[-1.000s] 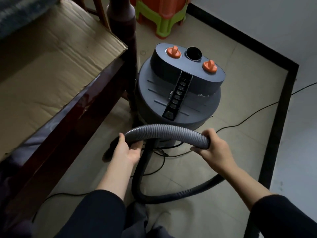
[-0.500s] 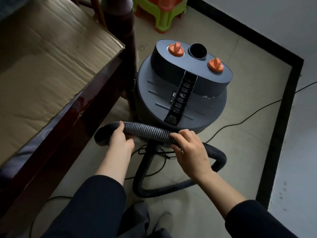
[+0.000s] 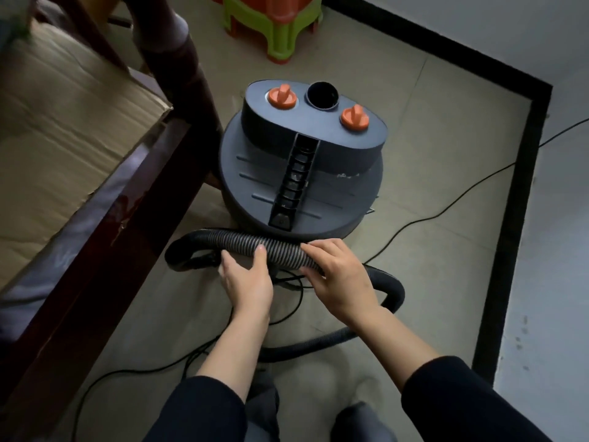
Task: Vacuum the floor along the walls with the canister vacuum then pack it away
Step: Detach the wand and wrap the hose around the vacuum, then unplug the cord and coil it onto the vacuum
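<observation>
I see tiled floor (image 3: pixel 430 193) across most of the view, with a white wall (image 3: pixel 557 250) on the right and a black skirting strip (image 3: pixel 516 218) along it. Left side is a dark wooden frame (image 3: pixel 105 250) with flattened cardboard (image 3: pixel 63 138) lying on top.

The canister vacuum (image 3: pixel 334 193) stands upright on the floor at centre, just right of the frame's leg. Its raised oval head is on the far side. Its black ribbed handle (image 3: pixel 294 183) runs near-to-far down the lid, low end toward me. The round port (image 3: pixel 322 94) on the head is open; the inside is too dark to tell.

The hose (image 3: pixel 280 250) lies just near of the canister base. The held stretch has its long axis left-right, slightly lower at the right. Its left end bends back in a tight loop by the frame. Its right end curves round and sweeps back left along the floor.

The right hand (image 3: pixel 344 282) has its fingers curled over the top of the hose, gripping it. The left hand (image 3: pixel 247 282) has its thumb up on the hose and its fingers wrapped under, also gripping. The hands are close together, not touching.

Stacked green and orange stools (image 3: pixel 277 33) sit far centre. A thin power cord (image 3: pixel 446 205) trails right across the floor. Two orange knobs (image 3: pixel 282 96) (image 3: pixel 354 117) flank the port.
</observation>
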